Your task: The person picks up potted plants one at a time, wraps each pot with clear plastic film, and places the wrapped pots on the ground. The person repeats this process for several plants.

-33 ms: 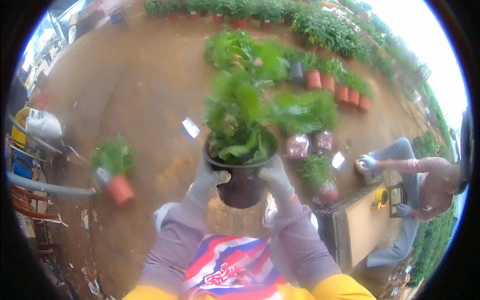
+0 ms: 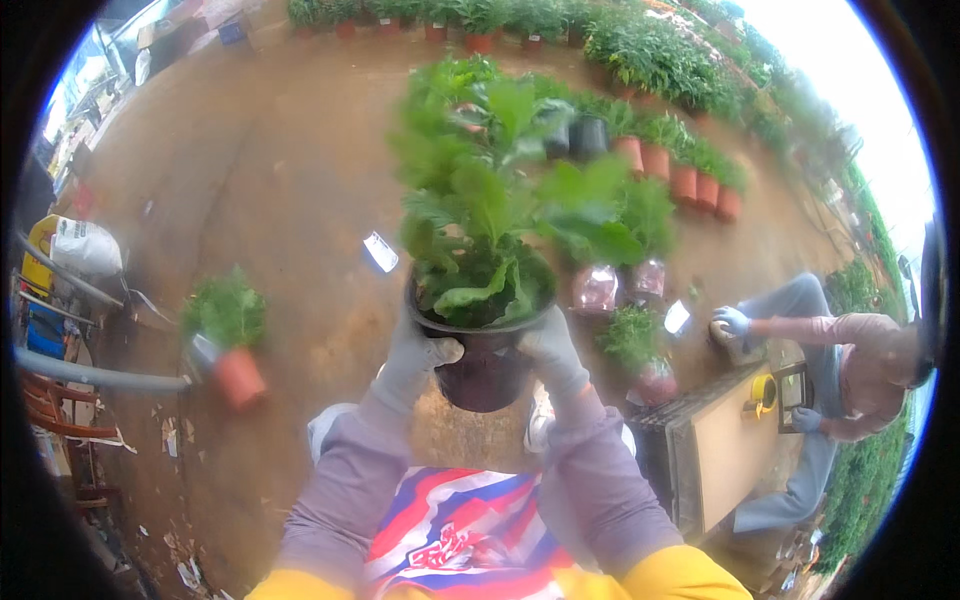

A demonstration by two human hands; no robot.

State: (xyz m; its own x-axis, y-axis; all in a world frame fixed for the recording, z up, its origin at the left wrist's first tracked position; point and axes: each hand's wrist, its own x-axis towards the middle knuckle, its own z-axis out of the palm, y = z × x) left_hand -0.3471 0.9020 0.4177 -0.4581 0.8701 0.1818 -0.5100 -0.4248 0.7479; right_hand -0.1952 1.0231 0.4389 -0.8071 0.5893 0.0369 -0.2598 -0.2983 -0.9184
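A leafy green plant (image 2: 490, 215) in a black pot (image 2: 485, 380) is held up in front of me, upright, above the brown floor. My left hand (image 2: 410, 355), in a pale grey glove, grips the pot's left side with the thumb across its front. On the opposite side my right hand (image 2: 555, 350), gloved the same way, grips below the rim. The fingers behind the pot are hidden. Motion blurs the upper leaves. Below the pot show my shoes and a red, white and blue striped apron (image 2: 465, 535).
Left, a plant in an orange pot (image 2: 240, 380) leans over. Wrapped plants (image 2: 655, 380) stand at right, near a low table (image 2: 740, 440) with yellow tape (image 2: 762, 395). A co-worker (image 2: 860, 375) sits beyond it. Rows of potted plants (image 2: 685, 185) line the back; metal pipes (image 2: 100, 372) jut in left.
The plant's leaves have shifted slightly left and up, and the pot has risen a touch. Both hands keep their hold on it.
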